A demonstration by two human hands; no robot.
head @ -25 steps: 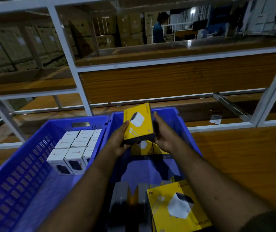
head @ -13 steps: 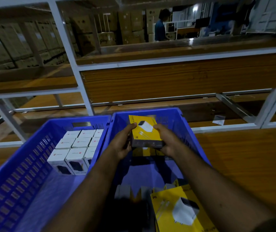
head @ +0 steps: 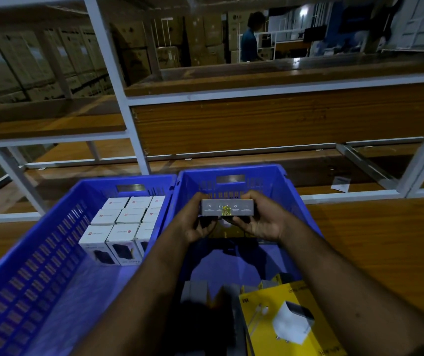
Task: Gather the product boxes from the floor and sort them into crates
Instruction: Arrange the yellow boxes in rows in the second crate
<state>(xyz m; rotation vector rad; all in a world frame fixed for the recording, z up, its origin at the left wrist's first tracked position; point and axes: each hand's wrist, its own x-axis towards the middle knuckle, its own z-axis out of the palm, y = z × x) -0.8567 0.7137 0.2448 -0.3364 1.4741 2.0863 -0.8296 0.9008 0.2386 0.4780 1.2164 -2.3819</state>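
Two blue crates sit side by side, walls touching, on the wood shelf w/ white rack posts just behind. Left crate [head: 51, 253]: white boxes [head: 123, 224] packed at far end, near half bare. Right crate [head: 234, 173]: open floor mid, yellow boxes [head: 288, 322] at near end. Both arms reach in; left hand [head: 196, 222] & right hand [head: 262, 222] grip the ends of a grey-sided box [head: 227, 207], held level near the far wall.

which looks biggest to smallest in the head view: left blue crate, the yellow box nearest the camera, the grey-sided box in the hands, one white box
1. left blue crate
2. yellow box, though its nearness to the camera inflates it
3. grey-sided box, held by left hand and right hand
4. one white box; close to 3, so unsure
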